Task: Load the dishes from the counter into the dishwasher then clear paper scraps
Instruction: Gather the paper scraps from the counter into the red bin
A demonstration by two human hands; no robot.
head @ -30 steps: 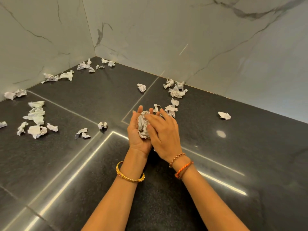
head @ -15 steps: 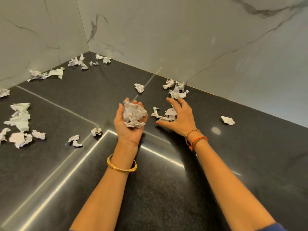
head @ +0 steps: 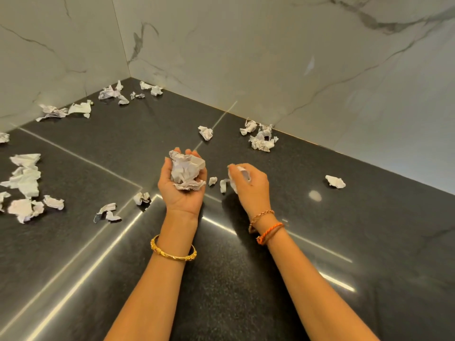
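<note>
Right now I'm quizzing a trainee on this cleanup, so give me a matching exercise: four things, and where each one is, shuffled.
Things:
1. paper wad
2. gold bangle
3. orange cord
4. lone scrap

Places:
A. right wrist
B. counter, far right
C. left palm
D. left wrist

Pairs: 1-C, 2-D, 3-A, 4-B

Crumpled paper scraps (head: 262, 141) are lying scattered across the glossy black stone desk (head: 369, 242), clustering by its walls.

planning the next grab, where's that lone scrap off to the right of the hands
In the head view the lone scrap lies on the dark counter, right of the right hand, apart from the other paper, near the marble wall.
</note>
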